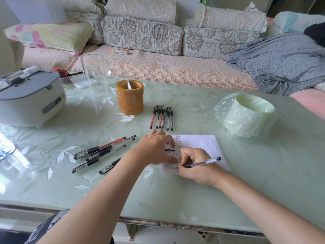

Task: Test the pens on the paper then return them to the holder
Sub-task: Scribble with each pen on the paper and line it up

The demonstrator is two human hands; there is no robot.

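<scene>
Centre frame: right hand (197, 167), fingers pinching a pen (205, 162), tip hidden, on the paper (202, 143); left hand (156, 149), fingers spread flat, covers its illegibly small writing; holder (129, 97) upper centre

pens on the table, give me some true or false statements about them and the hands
1. The right hand grips a pen over the paper. True.
2. The holder is full of pens. False: no pens show in it; they lie on the table.
3. The left hand rests on the paper. True.
4. The row of pens lies on the paper. False: it lies on the table beyond the paper, right of the holder.
5. The paper is blank. False: rows of marks cover its left part.
</scene>
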